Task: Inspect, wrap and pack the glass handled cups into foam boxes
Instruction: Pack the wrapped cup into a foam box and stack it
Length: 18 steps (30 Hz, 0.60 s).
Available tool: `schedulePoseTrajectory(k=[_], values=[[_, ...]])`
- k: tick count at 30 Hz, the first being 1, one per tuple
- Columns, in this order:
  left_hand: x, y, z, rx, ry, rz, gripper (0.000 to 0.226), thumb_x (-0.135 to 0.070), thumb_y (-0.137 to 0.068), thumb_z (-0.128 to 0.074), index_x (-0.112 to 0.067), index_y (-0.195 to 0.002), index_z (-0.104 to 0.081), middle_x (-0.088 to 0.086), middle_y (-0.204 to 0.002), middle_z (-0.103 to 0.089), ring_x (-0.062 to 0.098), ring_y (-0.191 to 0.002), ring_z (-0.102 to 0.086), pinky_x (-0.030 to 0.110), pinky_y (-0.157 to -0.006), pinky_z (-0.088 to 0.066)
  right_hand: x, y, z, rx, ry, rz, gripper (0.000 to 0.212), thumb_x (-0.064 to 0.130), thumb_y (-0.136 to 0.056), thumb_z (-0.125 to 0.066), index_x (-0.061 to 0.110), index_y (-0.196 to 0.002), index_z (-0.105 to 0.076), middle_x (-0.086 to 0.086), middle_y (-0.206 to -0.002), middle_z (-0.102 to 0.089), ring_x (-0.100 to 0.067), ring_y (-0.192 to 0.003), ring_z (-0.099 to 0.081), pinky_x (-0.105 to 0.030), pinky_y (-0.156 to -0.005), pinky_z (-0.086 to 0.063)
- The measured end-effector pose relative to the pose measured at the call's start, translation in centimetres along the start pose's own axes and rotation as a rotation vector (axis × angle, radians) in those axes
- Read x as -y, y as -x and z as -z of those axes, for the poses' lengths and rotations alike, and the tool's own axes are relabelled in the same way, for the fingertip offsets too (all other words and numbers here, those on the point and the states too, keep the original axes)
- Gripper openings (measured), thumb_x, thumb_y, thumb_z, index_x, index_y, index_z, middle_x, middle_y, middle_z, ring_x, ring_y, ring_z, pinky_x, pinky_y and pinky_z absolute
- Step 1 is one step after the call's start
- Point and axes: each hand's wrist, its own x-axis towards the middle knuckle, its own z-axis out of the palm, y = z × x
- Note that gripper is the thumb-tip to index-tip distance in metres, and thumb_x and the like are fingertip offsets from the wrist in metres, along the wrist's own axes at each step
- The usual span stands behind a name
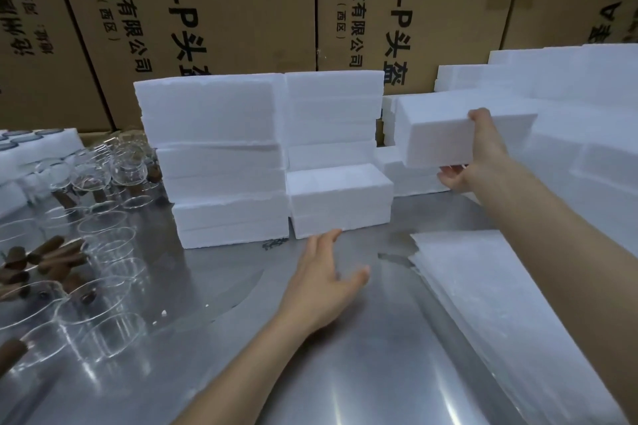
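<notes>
Your right hand (pixel 478 152) pinches a foam box (pixel 438 134) far right; left hand (pixel 328 272) spread, empty. Foam's light but crumbly, so grip its end walls gently.

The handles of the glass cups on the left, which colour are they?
Brown, like wood, on the cup handles; the head view shows it.

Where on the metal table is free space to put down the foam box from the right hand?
The bare patch lies in front of the open foam box, between the glass cups and the wrapping sheets, around the left hand. The right hand holds the foam box. The left side is crowded.
</notes>
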Motion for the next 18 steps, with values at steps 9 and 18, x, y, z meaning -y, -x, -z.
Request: schedulePoseTrajectory(k=[9, 18], values=[[0.2, 0.0, 0.0, 0.007, -0.085, -0.038, 0.072, -0.047, -0.085, -0.062, -0.031, -0.144, -0.025, -0.013, -0.141, -0.030, 0.010, -0.129, -0.039, 0.035, -0.107, -0.036, -0.4, -3.5, -3.5, -0.064, 0.082, 0.025, 0.042, 0.056, -0.076, -0.062, 0.024, -0.103, -0.054, 0.005, -0.094, -0.061, -0.016, -0.085, -0.057, -0.033, -0.067, -0.041], [-0.1, 0.2, 0.1, 0.012, -0.117, -0.041, 0.073, -0.051, -0.084, -0.061, -0.034, -0.143, -0.023, -0.017, -0.140, -0.030, 0.006, -0.128, -0.038, 0.034, -0.107, -0.035, -0.9, -4.7, -4.6, -0.078, 0.107, 0.008, 0.036, 0.054, -0.076, -0.062, 0.021, -0.079, -0.048, 0.006, -0.082, -0.056, -0.015, -0.073, -0.052, -0.032, -0.071, -0.041]])
